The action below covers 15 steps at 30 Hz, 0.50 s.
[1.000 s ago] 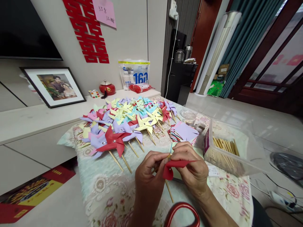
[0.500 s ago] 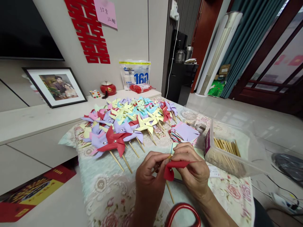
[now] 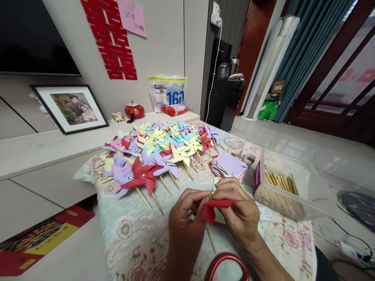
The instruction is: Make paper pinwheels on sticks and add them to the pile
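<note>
Covering the table [image 3: 131, 234] is a flowered cloth, and across its far half lies a big heap of finished pinwheels [image 3: 158, 152] in red, purple, yellow and blue, sticks pointing toward the person. To the right sits a clear plastic box [image 3: 288, 187] with wooden sticks lying in it. Between heap and box rests a stack of paper squares [image 3: 230, 164], purple on top. Nearer, over the table's front edge, the left hand [image 3: 184, 218] and right hand [image 3: 240, 210] meet. Both pinch a red paper piece [image 3: 215, 207], the left's fingertips closed on its left side, the right's thumb and forefinger pressed on its top fold. A thin stick [image 3: 210, 239] runs down from under the paper toward the person. A red curved handle [image 3: 227, 259] shows at the bottom edge.
</note>
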Each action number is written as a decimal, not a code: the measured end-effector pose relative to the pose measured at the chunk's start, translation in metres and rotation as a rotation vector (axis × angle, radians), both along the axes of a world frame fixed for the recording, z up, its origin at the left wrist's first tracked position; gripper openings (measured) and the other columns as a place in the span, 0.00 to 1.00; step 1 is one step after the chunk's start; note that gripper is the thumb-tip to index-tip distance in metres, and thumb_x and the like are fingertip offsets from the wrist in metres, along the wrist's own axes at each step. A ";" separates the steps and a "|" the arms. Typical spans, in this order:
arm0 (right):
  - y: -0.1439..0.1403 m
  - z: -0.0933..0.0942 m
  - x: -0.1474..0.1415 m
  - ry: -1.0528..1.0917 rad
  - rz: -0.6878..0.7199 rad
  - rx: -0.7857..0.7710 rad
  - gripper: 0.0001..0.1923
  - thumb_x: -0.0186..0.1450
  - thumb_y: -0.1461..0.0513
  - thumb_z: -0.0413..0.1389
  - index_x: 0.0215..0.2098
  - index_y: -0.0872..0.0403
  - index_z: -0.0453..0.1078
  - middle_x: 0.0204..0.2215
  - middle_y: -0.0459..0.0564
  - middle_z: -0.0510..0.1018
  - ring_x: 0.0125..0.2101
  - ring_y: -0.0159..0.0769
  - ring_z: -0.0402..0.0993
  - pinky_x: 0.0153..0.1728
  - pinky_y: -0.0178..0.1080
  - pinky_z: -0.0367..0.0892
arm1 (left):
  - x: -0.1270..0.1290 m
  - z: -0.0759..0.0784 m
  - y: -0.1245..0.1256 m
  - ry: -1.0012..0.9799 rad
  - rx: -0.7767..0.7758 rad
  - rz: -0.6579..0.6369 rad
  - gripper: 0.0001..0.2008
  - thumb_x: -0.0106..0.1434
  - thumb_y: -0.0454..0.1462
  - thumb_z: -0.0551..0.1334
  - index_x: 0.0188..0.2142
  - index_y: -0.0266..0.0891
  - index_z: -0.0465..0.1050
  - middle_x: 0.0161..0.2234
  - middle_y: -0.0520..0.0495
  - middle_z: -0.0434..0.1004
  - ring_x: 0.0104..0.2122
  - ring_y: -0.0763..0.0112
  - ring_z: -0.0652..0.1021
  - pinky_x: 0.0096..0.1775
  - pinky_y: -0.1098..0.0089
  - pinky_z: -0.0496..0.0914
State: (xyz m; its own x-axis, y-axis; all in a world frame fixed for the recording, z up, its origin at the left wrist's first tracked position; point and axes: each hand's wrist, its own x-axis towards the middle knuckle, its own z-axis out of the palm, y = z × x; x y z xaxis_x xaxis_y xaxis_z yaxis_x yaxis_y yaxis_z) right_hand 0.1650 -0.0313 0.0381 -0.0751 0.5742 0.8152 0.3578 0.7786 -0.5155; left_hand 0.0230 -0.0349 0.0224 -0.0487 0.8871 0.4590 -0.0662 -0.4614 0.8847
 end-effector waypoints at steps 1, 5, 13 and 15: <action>0.000 -0.001 0.000 0.006 0.000 0.001 0.13 0.64 0.74 0.56 0.41 0.52 0.75 0.32 0.50 0.75 0.38 0.41 0.70 0.40 0.46 0.69 | -0.001 0.001 0.000 0.020 0.017 0.007 0.09 0.64 0.31 0.65 0.39 0.46 0.81 0.33 0.51 0.78 0.34 0.72 0.78 0.35 0.75 0.69; 0.002 -0.008 0.000 0.080 -0.008 0.003 0.14 0.64 0.73 0.58 0.44 0.51 0.73 0.33 0.49 0.76 0.38 0.41 0.72 0.40 0.48 0.70 | -0.004 0.007 -0.001 0.111 0.093 0.017 0.10 0.63 0.30 0.65 0.40 0.45 0.80 0.34 0.52 0.78 0.32 0.73 0.77 0.34 0.75 0.69; 0.001 -0.003 0.002 -0.021 -0.039 0.062 0.14 0.66 0.71 0.57 0.46 0.51 0.76 0.33 0.52 0.78 0.38 0.44 0.73 0.38 0.48 0.71 | -0.009 0.011 -0.001 0.236 0.244 0.061 0.11 0.64 0.28 0.61 0.41 0.42 0.78 0.34 0.49 0.78 0.34 0.69 0.78 0.36 0.71 0.72; 0.001 -0.001 0.002 -0.013 -0.048 0.079 0.14 0.65 0.71 0.57 0.45 0.51 0.77 0.32 0.51 0.78 0.39 0.44 0.73 0.39 0.48 0.71 | -0.009 0.012 -0.002 0.257 0.274 0.084 0.11 0.63 0.28 0.62 0.42 0.42 0.77 0.34 0.49 0.78 0.34 0.69 0.78 0.35 0.72 0.72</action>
State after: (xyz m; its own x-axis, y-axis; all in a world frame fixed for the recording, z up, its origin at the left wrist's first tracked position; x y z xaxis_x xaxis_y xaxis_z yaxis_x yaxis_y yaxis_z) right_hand 0.1671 -0.0305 0.0374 -0.0593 0.5115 0.8572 0.4020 0.7983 -0.4485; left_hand 0.0141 -0.0367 0.0349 0.0316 0.7279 0.6849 0.1896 -0.6772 0.7109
